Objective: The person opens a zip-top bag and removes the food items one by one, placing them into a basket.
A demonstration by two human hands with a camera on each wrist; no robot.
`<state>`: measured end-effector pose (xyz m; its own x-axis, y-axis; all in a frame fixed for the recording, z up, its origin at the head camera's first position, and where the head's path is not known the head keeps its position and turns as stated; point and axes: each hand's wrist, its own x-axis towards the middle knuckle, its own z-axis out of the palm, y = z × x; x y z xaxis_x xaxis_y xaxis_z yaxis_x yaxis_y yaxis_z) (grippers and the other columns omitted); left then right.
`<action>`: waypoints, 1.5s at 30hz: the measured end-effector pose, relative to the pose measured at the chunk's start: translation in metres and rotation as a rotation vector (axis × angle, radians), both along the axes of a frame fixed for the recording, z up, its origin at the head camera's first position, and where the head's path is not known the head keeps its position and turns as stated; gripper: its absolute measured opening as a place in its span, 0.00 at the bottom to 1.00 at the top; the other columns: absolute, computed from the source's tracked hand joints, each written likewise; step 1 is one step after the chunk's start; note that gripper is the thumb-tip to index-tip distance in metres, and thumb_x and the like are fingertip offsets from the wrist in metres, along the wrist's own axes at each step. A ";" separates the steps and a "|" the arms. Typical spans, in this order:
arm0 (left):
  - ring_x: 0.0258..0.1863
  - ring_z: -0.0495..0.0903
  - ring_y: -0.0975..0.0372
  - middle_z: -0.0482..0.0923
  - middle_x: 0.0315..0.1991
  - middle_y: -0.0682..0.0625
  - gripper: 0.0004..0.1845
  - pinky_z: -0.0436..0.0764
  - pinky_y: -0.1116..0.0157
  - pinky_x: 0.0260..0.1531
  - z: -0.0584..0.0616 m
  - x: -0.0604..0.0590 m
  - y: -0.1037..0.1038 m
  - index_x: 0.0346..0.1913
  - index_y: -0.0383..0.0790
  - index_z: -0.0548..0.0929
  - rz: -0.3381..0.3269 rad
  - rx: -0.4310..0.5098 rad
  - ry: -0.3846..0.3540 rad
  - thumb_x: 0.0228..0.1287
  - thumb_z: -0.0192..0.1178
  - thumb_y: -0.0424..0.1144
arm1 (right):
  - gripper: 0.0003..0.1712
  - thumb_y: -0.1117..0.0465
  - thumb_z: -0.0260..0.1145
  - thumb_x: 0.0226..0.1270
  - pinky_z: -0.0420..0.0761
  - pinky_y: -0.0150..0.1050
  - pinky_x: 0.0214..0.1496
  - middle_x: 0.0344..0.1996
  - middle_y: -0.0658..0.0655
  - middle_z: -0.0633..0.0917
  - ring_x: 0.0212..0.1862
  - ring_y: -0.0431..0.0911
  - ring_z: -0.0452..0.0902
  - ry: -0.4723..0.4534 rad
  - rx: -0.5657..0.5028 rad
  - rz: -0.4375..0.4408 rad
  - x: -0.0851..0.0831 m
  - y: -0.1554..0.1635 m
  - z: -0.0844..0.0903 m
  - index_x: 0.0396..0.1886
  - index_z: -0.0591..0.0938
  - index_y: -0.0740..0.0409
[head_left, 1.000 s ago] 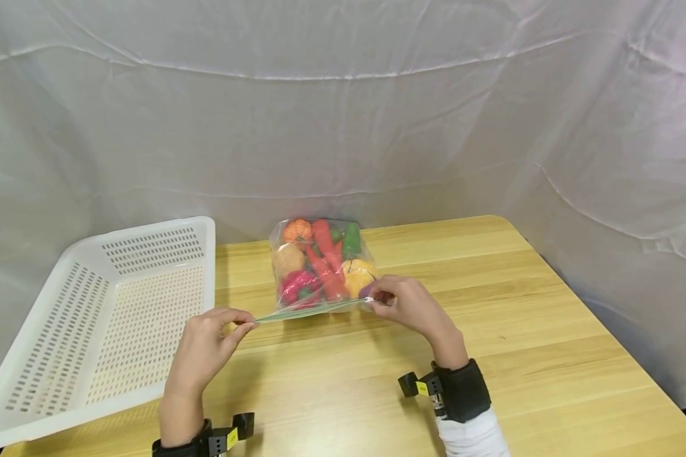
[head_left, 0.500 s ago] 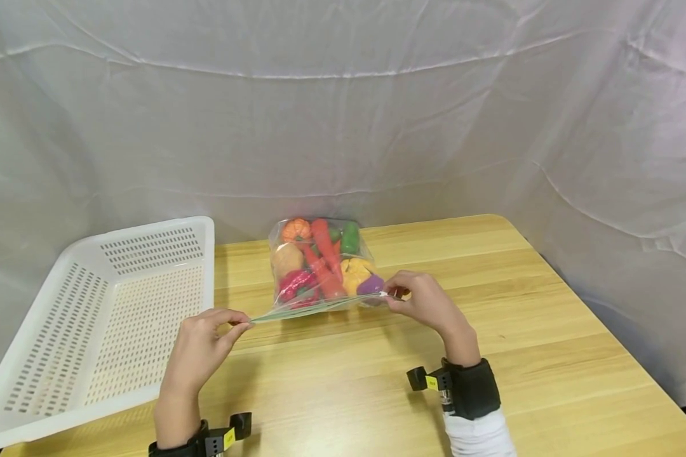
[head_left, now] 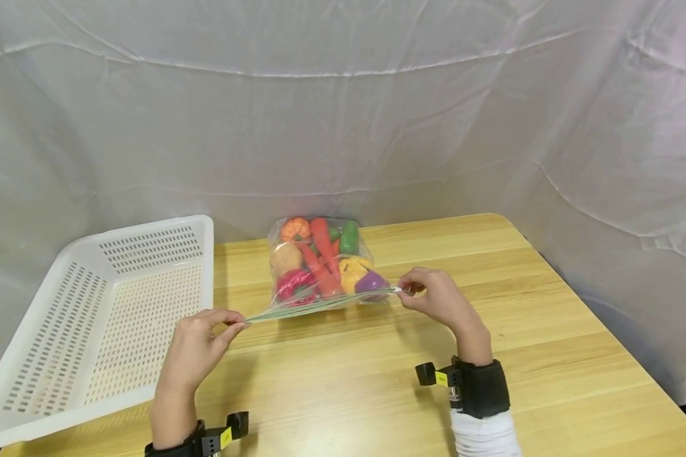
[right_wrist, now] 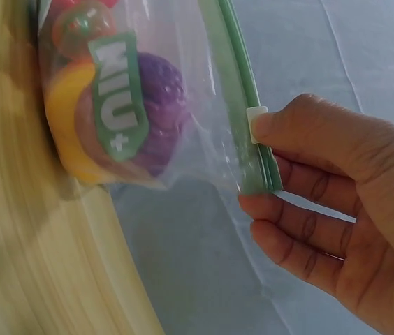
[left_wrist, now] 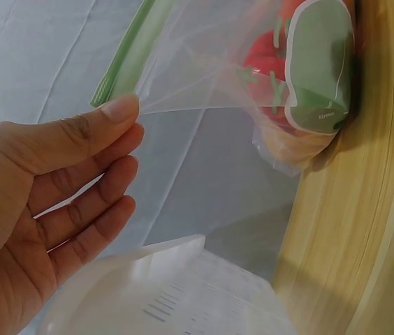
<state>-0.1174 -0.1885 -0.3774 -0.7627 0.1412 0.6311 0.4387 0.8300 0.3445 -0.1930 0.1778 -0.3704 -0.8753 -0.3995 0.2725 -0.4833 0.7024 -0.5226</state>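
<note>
A clear zip bag (head_left: 320,266) full of toy vegetables lies on the wooden table (head_left: 549,330), its green zip strip (head_left: 320,303) stretched taut toward me. My left hand (head_left: 197,346) pinches the strip's left end (left_wrist: 123,77) between thumb and fingers. My right hand (head_left: 440,301) pinches the white slider (right_wrist: 256,124) at the strip's right end. Inside the bag I see a purple piece (right_wrist: 158,112), a yellow piece (right_wrist: 68,132), a red carrot (head_left: 322,244), a small pumpkin (head_left: 295,228) and a green piece (head_left: 350,237).
A white perforated basket (head_left: 91,317) sits at the table's left, tilted over the edge. A white cloth backdrop (head_left: 343,114) hangs behind and round the table. Bare wood spreads in front of and right of the bag.
My right hand has drawn the slider rightward along the zip strip, from near the bag's middle-right to its far right end. The left hand has held its end nearly still.
</note>
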 end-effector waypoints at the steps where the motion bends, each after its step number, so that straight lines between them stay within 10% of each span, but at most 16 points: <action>1: 0.19 0.80 0.62 0.85 0.23 0.47 0.05 0.79 0.66 0.22 0.000 0.000 0.000 0.24 0.35 0.85 -0.001 0.000 0.000 0.41 0.72 0.27 | 0.04 0.67 0.67 0.53 0.79 0.39 0.39 0.28 0.51 0.84 0.32 0.40 0.76 -0.004 -0.004 -0.007 0.000 0.002 0.000 0.31 0.83 0.58; 13: 0.16 0.72 0.70 0.85 0.24 0.48 0.05 0.74 0.72 0.19 0.000 0.001 -0.002 0.24 0.36 0.85 0.013 -0.005 -0.021 0.41 0.71 0.27 | 0.03 0.67 0.66 0.53 0.80 0.39 0.37 0.27 0.51 0.83 0.30 0.40 0.75 -0.016 -0.026 -0.008 0.003 0.007 0.004 0.29 0.83 0.57; 30: 0.27 0.75 0.64 0.79 0.26 0.53 0.07 0.72 0.70 0.26 0.013 0.000 0.015 0.29 0.42 0.81 0.024 -0.041 -0.411 0.47 0.68 0.29 | 0.04 0.67 0.67 0.52 0.80 0.37 0.35 0.26 0.50 0.82 0.30 0.39 0.75 0.001 0.004 0.083 0.010 -0.002 0.011 0.29 0.82 0.57; 45: 0.33 0.77 0.64 0.79 0.30 0.55 0.12 0.76 0.66 0.30 0.024 0.009 0.031 0.34 0.44 0.81 -0.036 -0.067 -0.331 0.44 0.72 0.34 | 0.03 0.66 0.67 0.52 0.77 0.31 0.34 0.26 0.49 0.81 0.30 0.42 0.75 0.015 0.018 0.091 0.010 -0.006 0.012 0.28 0.82 0.56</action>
